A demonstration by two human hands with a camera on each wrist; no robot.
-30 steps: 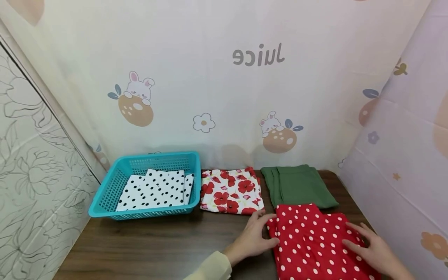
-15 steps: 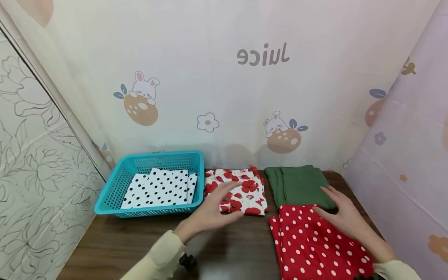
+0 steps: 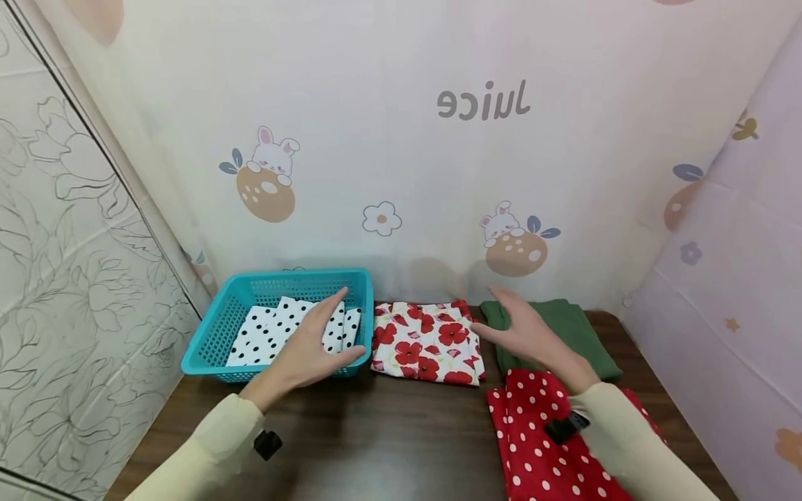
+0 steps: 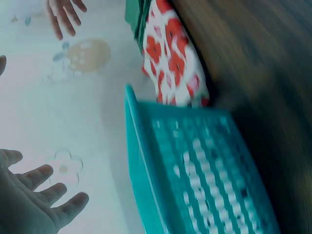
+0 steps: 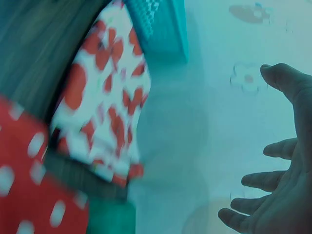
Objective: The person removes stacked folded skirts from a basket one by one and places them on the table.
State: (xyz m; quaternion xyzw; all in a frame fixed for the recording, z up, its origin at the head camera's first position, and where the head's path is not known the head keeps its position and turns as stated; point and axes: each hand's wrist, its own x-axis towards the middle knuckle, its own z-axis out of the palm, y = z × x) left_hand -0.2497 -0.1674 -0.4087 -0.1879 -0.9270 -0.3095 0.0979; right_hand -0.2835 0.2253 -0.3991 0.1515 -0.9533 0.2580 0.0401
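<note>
My left hand (image 3: 305,355) hovers over the front right part of a teal plastic basket (image 3: 213,327), fingers spread and holding nothing. Inside the basket lies a folded white cloth with black dots (image 3: 253,337), partly hidden by that hand. Above the folded green cloth (image 3: 579,330) my right hand (image 3: 532,330) is raised, its fingers apart with nothing in them. Between the hands, a folded white cloth with red flowers (image 3: 426,344) lies against the basket's right side. A red cloth with white dots (image 3: 539,445) lies at the front right, partly under my right forearm.
Everything stands on a dark wooden table (image 3: 388,431). A printed curtain (image 3: 401,153) hangs right behind the basket and cloths. Further curtains close off the left and right sides.
Both hands have left the red dotted cloth. The left hand has moved left to the basket, and the right hand has moved up and left over the green cloth. The cloths stay put.
</note>
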